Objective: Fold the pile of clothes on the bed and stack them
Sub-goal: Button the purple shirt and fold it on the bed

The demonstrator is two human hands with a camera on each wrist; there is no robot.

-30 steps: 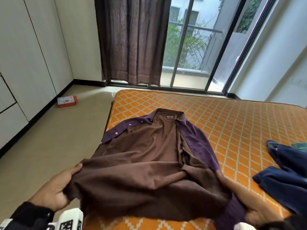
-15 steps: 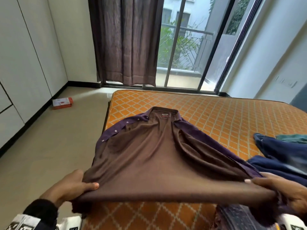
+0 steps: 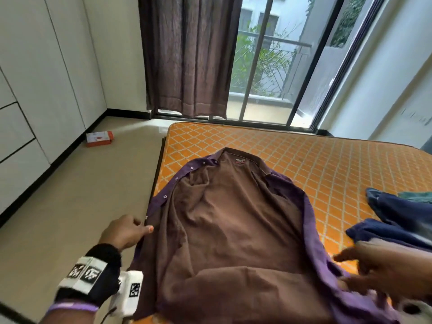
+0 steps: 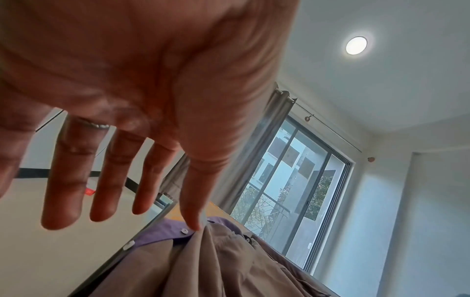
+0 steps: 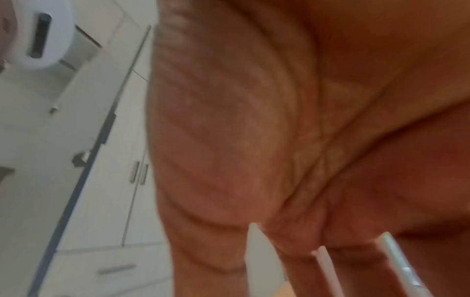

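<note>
A shirt [image 3: 233, 230], brown inside with a purple button edge, lies open and collar-away on the orange mattress [image 3: 327, 164], its left side at the bed's edge. My left hand [image 3: 142, 226] is at the shirt's left edge with fingers straight; in the left wrist view one fingertip [image 4: 194, 225] touches the shirt [image 4: 216, 261] near a button. My right hand [image 3: 346, 267] hovers with spread fingers over the purple right edge near the hem and grips nothing. In the right wrist view my right hand [image 5: 318, 261] shows only as a blurred open palm.
Dark blue garments [image 3: 397, 220] and a teal one [image 3: 418, 196] lie heaped on the mattress at the right. A red-and-white box [image 3: 99, 139] sits on the floor by the white wardrobe [image 3: 35, 90]. A brown curtain [image 3: 187, 54] and sliding glass door stand beyond the bed.
Both hands have let go of the stretched hem, and the shirt now lies flat. My left hand moved up along the left edge; my right hand opened beside the right edge.
</note>
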